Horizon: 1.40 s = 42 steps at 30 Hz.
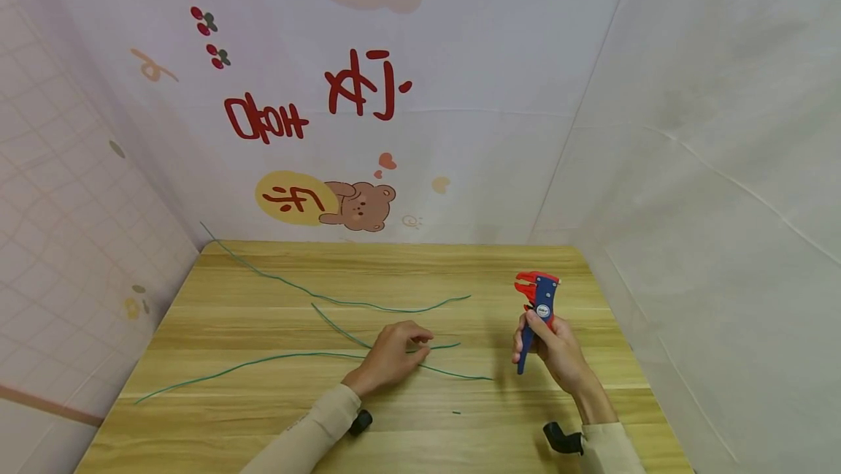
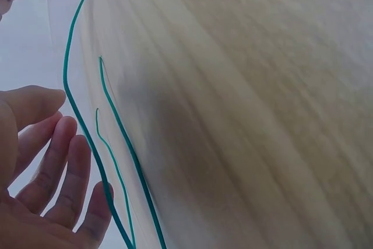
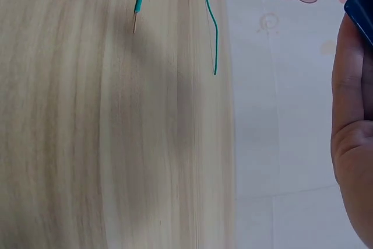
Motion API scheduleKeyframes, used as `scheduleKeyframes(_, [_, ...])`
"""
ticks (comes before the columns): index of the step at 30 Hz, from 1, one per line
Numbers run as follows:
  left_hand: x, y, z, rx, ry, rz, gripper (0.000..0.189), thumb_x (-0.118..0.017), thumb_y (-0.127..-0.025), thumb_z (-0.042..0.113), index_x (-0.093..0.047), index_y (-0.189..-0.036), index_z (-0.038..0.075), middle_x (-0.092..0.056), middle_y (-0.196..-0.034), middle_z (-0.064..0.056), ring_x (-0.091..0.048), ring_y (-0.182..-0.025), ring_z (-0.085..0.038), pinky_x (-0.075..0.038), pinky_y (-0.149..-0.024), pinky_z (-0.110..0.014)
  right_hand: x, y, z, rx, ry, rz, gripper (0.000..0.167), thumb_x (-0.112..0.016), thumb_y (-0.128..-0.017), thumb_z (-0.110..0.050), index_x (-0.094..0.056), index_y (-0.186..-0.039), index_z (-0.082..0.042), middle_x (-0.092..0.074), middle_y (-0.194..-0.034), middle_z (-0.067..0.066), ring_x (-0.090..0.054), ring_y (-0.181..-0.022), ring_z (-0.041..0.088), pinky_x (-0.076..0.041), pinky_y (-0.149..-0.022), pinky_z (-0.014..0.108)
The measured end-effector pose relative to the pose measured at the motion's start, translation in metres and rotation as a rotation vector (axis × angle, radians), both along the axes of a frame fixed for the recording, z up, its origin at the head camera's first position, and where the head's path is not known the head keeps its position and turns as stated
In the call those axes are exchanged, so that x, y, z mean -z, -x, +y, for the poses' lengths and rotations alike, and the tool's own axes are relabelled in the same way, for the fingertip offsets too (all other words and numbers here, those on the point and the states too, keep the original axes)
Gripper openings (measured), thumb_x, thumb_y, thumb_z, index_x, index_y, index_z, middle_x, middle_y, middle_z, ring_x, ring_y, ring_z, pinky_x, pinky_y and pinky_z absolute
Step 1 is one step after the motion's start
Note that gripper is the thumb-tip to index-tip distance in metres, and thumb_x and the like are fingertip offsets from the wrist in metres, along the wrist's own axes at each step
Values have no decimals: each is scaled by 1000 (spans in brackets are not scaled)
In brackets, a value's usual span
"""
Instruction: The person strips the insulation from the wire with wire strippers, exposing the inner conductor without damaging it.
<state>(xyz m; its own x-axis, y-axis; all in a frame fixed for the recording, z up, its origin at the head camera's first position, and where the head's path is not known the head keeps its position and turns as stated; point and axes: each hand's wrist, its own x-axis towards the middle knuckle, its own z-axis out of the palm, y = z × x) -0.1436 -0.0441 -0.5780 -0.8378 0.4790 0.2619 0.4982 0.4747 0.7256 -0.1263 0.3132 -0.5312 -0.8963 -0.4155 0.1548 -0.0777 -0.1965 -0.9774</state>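
Observation:
My right hand (image 1: 558, 353) grips a wire stripper (image 1: 544, 297) with a blue body and red jaws, held upright above the right part of the table. Its blue handle end (image 3: 362, 13) shows at the edge of the right wrist view. On the left, my left hand (image 1: 392, 353) hovers over two green wires, the near wire (image 1: 263, 358) and a shorter middle wire (image 1: 336, 328). Thumb and fingers are loosely bent and apart, close beside a wire (image 2: 78, 112) in the left wrist view. Bare copper (image 3: 135, 23) shows at one wire's right end.
A third green wire (image 1: 394, 310) lies farther back, its left end reaching past the table's back corner. One tiny green offcut (image 1: 456, 413) lies near the front of the wood-grain table (image 1: 420, 441). Printed fabric walls (image 1: 473, 131) stand behind and at both sides.

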Motion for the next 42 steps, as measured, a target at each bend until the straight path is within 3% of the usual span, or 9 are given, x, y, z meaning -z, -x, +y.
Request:
scheduleKeyframes(10, [4, 3, -4, -6, 37, 9, 18, -83, -101, 6, -85, -118, 1, -85, -114, -12, -81, -101, -27, -67, -91, -41, 0, 0, 0, -10, 24, -3, 36, -31, -126, -17, -61, -116, -1, -77, -94, 2, -82, -81, 18, -71, -81, 37])
scheduleKeyframes(16, [5, 5, -5, -8, 60, -8, 18, -85, -100, 10, -86, -117, 3, -85, -114, -9, -80, -104, -28, -63, -93, -37, 1, -1, -1, -29, 30, -6, 36, -30, -126, -15, -59, -118, 6, -77, -95, 3, -82, -82, 18, -71, -82, 38])
scheduleKeyframes(25, [7, 10, -4, 6, 101, -54, 21, -92, -96, 16, -87, -115, 7, -85, -117, -7, -78, -112, -28, -60, -103, -51, 3, -2, -1, -37, 25, -9, 35, -29, -126, -14, -58, -118, 5, -76, -95, 4, -82, -82, 18, -71, -82, 37])
scheduleKeyframes(42, [10, 14, -3, 16, 121, -100, 13, -90, -96, 9, -88, -109, 8, -84, -113, -5, -78, -109, -26, -57, -107, -55, 5, -2, 1, -30, 3, -13, 36, -29, -126, -15, -58, -116, 4, -76, -95, 3, -81, -82, 17, -70, -82, 36])
